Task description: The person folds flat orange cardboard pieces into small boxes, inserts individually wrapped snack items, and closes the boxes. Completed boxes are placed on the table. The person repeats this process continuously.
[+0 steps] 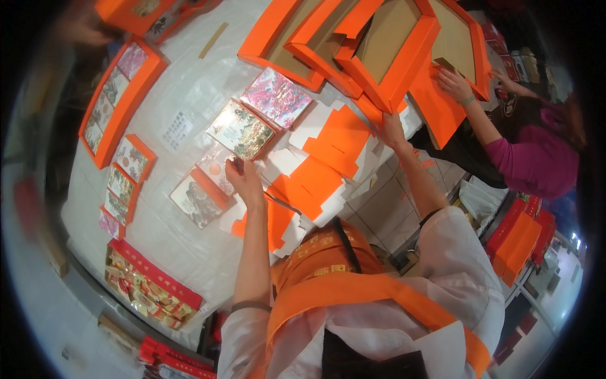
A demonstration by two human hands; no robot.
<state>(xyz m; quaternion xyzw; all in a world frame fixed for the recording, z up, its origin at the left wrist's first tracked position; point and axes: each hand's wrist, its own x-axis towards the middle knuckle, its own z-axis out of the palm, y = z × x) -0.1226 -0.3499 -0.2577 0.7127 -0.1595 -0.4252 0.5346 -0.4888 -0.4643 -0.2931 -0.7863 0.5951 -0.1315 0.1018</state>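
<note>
At frame centre, left hand (246,181) sits by landscape-printed box (241,129), can't tell if gripping; upper centre-right, right hand (392,129) grasps lower corner of orange tray (391,50), probably to steady it

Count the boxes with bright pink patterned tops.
3: centre box on the white table; second box, upper end of the long orange tray; third box, lower end of the shorter orange tray. Others may be hidden.
</note>
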